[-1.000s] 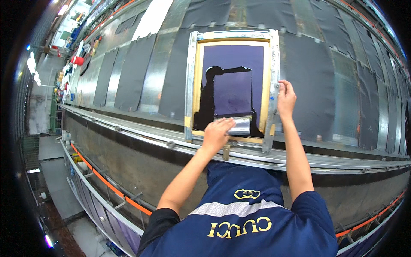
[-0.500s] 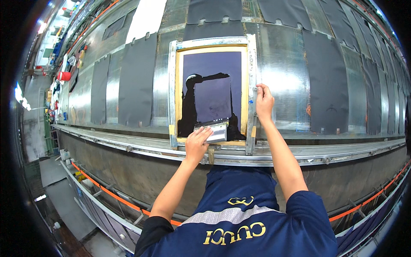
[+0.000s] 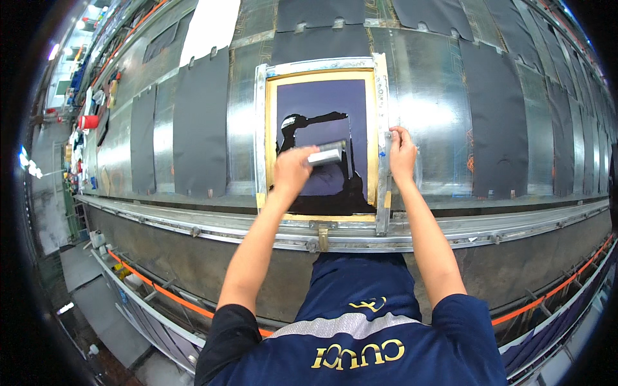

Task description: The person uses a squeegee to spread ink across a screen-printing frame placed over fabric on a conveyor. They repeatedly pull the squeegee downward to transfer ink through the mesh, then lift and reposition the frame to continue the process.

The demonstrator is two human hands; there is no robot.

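Observation:
A screen-printing frame (image 3: 261, 103) with metal bars and a yellow inner border lies on the long table. Glossy black ink (image 3: 335, 204) covers the near part of its dark purple mesh (image 3: 322, 96) and runs up in an uneven outline. My left hand (image 3: 293, 168) is closed round one end of a metal squeegee (image 3: 325, 156), held over the middle of the mesh and slightly blurred. Whether its blade touches the mesh I cannot tell. At the frame's right bar, my right hand (image 3: 403, 153) grips the edge with curled fingers.
Dark rectangular sheets (image 3: 201, 128) lie in rows on the shiny tabletop, with a white sheet (image 3: 211, 29) farther back. A metal rail (image 3: 193, 226) runs along the near edge. A red container (image 3: 88, 122) stands at the far left, and an orange strip (image 3: 161, 286) runs behind me.
My left hand has moved the squeegee away from me, from the near end of the mesh to its middle. My right hand stays at the frame's right bar.

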